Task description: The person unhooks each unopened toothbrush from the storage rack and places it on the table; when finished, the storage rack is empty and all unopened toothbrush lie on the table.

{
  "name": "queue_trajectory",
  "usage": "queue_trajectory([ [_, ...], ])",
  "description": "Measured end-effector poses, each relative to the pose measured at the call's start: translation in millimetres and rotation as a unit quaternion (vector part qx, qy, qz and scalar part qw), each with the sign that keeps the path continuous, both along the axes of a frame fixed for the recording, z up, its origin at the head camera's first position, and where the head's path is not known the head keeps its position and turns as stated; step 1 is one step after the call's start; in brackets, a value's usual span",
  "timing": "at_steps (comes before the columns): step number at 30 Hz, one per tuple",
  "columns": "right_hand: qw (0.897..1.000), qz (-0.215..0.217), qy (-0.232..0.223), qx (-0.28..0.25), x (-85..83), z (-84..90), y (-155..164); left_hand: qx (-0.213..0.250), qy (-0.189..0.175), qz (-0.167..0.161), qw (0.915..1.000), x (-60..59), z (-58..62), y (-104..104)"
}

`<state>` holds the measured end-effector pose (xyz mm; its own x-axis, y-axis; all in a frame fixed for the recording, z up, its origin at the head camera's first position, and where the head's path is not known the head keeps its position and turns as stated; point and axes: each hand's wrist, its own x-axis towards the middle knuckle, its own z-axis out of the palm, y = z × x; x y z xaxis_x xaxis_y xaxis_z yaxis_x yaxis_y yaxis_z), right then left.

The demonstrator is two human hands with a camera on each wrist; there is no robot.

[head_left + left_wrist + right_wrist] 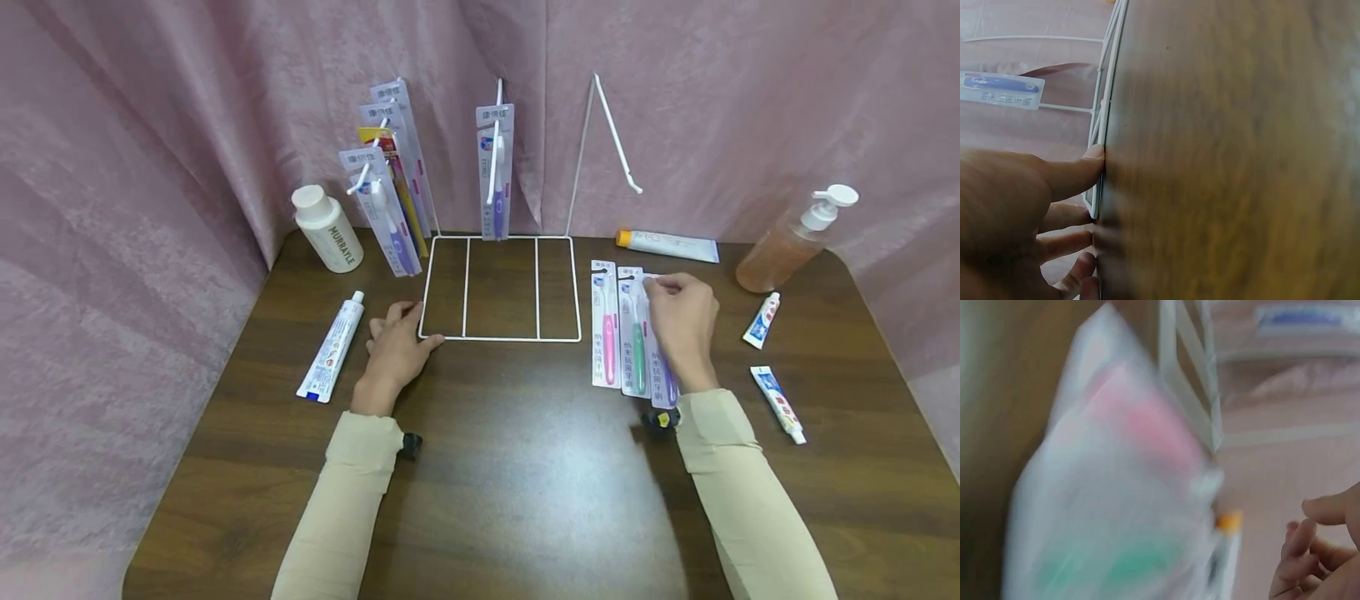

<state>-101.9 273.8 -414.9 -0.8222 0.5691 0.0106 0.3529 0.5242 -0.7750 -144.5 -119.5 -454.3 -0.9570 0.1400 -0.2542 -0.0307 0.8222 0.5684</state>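
My left hand (395, 346) rests on the table at the front left corner of a white wire display rack (501, 339). In the left wrist view its thumb (1088, 165) touches the rack's wire, and the fingers spread along the corner. Over the upper part of a packaged purple toothbrush (663, 379) is my right hand (684, 321), its fingers bent. No held thing shows between its fingertips in the right wrist view, where the packs are blurred. Packaged green (637, 350) and pink (607, 333) toothbrushes lie side by side to its left.
Toothbrush packs (386, 221) hang on the rack's left hook, another pack (495, 175) on the middle one. Around stand or lie a white bottle (330, 233), toothpaste tubes (330, 350), an orange-capped tube (671, 246), a pump bottle (780, 250) and small tubes (780, 404). The right hook (618, 137) projects forward.
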Motion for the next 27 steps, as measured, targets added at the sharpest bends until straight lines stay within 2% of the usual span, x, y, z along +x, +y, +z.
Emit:
queue_trajectory([
  [3,0.996,0.045,0.078,-0.021,-26.9,17.1,-36,-0.004,0.004,0.002,1.0,0.4,5.8,0],
  [6,0.984,0.104,0.136,-0.042,-55.4,35.0,-69,-0.005,0.009,0.007,0.9999,-0.6,7.1,0],
  [9,0.972,0.163,0.159,-0.06,-78.9,53.3,-96,0.001,0.005,0.012,0.9999,-1.2,4.9,1],
  [12,0.965,0.196,0.161,-0.072,-96.5,70.2,-117,0.006,-0.009,0.015,0.9998,-1.4,1.4,0],
  [15,0.961,0.209,0.16,-0.089,-107.9,82.5,-130,0.01,-0.017,0.016,0.9997,0.3,-3.2,2],
  [19,0.959,0.206,0.172,-0.091,-118.8,93.4,-142,0.014,-0.007,0.021,0.9997,0.2,-4.0,2],
  [27,0.955,0.196,0.205,-0.089,-122.0,95.1,-147,0.009,-0.014,0.024,0.9996,-1.1,0.6,4],
])
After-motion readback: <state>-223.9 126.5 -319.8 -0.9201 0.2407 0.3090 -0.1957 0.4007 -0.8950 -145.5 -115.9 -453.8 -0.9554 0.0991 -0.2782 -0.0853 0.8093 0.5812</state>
